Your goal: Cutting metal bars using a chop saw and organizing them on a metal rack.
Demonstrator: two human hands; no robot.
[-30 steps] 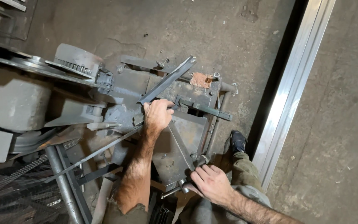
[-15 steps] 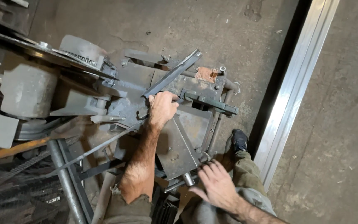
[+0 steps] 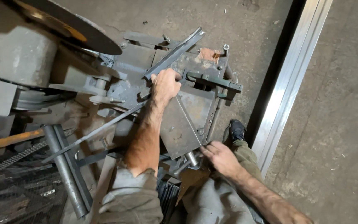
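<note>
Head view: since the earlier frame the right hand [image 3: 220, 157] has slid from the loose rod to the vise handle [image 3: 192, 159], fingers curled on it. The left hand [image 3: 165, 85], fist closed, pins the steel angle bar [image 3: 174, 54] on the saw bed, beside the raised cutting disc [image 3: 69, 31]. Slack clamping could let the bar shift.

No packages, labels, signs or screens can be made out anywhere in the view; every surface in sight is bare metal, concrete floor or cloth, with no printed panel, sticker or display on any of it.
</note>
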